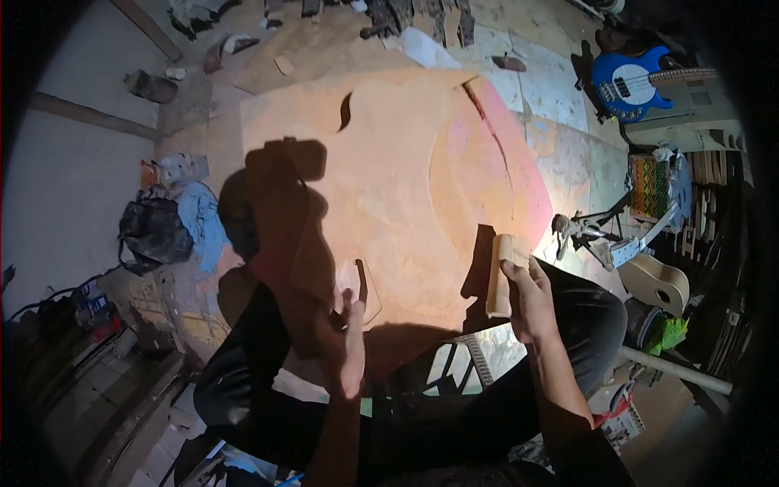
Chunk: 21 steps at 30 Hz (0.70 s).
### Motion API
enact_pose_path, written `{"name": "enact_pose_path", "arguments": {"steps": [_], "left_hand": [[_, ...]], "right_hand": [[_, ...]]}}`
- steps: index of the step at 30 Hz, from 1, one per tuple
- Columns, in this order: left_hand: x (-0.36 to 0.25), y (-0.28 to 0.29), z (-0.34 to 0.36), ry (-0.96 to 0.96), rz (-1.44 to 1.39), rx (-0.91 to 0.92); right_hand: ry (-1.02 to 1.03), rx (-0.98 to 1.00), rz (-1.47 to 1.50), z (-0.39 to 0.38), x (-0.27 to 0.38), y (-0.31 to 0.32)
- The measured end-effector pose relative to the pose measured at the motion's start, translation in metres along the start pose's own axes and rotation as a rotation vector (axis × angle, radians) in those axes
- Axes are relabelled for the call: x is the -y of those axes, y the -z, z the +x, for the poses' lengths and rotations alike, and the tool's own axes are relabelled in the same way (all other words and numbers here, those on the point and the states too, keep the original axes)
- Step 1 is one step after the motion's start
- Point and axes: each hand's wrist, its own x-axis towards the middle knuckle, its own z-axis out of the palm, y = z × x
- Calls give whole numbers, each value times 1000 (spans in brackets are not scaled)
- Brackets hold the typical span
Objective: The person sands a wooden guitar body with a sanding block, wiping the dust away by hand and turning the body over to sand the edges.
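Note:
A wide, flat orange-pink panel (381, 178) lies in front of me, reaching almost to my knees. It bears a curved raised edge, a short dark curved mark near its far side and a long thin dark line at the right. In my right hand (531, 300) is a tan oblong block (501, 280), gripped along its right side and tilted upright over the panel's near right part. My left hand (347, 341), partly in shadow, is at the panel's near left edge. Its fingers are extended with nothing visible in them.
A blue electric bass (633, 83) and a pale guitar body (654, 282) are at the right, beside a stand (596, 231). Dark bag (154, 231) and blue cloth (200, 219) lie left. Scraps (418, 20) lie beyond the panel. My head's shadow falls across its left side.

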Motion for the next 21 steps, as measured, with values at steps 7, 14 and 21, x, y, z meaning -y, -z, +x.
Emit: {"name": "enact_pose_path", "arguments": {"steps": [7,14,21], "left_hand": [[-4,0,22,-180,583,-26],[-77,44,7,140,-394,426],[-149,57,-19,222,-402,394]], "right_hand": [[52,96,-59,15,-19,5],[79,261,113,-51,76,16],[198,263,277,-87,106,14]]}}
